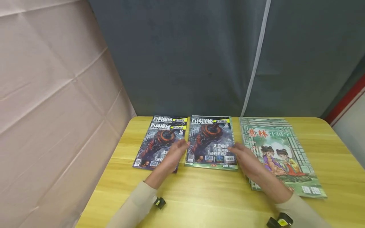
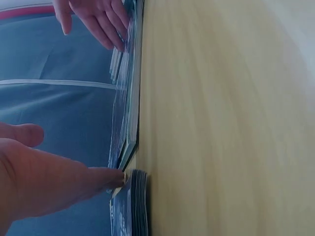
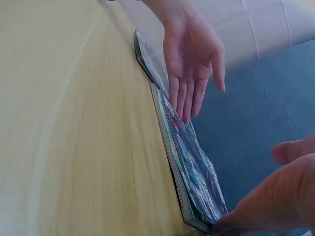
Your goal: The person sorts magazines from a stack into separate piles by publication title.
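Observation:
A dark magazine lies in the middle, on top of green-edged magazines. My left hand is at its left side, over the right part of the left dark stack. Its fingers look straight in the right wrist view. At the middle pile's right side is my right hand, fingertips at the edge and fingers extended. Beyond it lies the stack of green magazines, with two cartoon children on the top cover. Neither hand grips a magazine.
The yellow wooden table bears all three piles. A grey curtain hangs behind its back edge, and pale cloth hangs at the left. A red and white edge shows at the right.

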{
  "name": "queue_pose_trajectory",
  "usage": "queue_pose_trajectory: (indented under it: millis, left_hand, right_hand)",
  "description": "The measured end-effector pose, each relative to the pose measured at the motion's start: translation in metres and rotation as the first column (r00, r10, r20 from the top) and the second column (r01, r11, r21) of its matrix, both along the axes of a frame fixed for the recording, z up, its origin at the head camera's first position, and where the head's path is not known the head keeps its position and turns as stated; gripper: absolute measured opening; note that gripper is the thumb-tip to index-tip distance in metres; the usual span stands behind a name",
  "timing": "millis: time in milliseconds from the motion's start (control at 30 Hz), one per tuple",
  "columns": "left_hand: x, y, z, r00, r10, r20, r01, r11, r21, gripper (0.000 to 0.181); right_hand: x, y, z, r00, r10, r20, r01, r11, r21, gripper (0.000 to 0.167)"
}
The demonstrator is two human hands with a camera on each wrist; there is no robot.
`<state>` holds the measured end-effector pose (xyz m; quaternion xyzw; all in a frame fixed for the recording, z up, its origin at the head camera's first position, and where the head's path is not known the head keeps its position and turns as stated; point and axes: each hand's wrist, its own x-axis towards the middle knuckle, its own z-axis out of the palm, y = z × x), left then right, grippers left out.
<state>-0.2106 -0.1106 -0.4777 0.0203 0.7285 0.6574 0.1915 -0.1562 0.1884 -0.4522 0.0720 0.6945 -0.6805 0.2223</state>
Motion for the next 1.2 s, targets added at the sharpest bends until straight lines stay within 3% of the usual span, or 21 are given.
queue_pose_trajectory:
  millis: [233,533,867,1200]
  left_hand:
    - [0.003,0.006,0.003,0.999,-0.001,0.049,-0.002,0.998,0.058,0.077]
    - [0.008,0.009,0.013,0.999,0.042,0.005,-0.041,0.999,-0.033,0.081]
    - [-0.006,0.016,0.002,0.990,0.122,0.069,-0.127,0.989,0.074,0.073]
    - [-0.018,0.023,-0.008,0.990,0.098,0.104,-0.104,0.993,0.048,0.062]
  right_hand:
    - [0.000,-0.007,-0.001,1.000,-0.026,-0.015,0.027,0.999,0.045,0.095]
    - [0.001,-0.008,-0.006,0.999,-0.052,-0.005,0.053,0.998,0.046,0.093]
    - [0.006,-0.007,-0.003,0.998,-0.058,0.018,0.058,0.998,0.014,0.088]
    - [0.013,-0.009,0.007,0.993,-0.121,-0.008,0.121,0.992,-0.031,0.076]
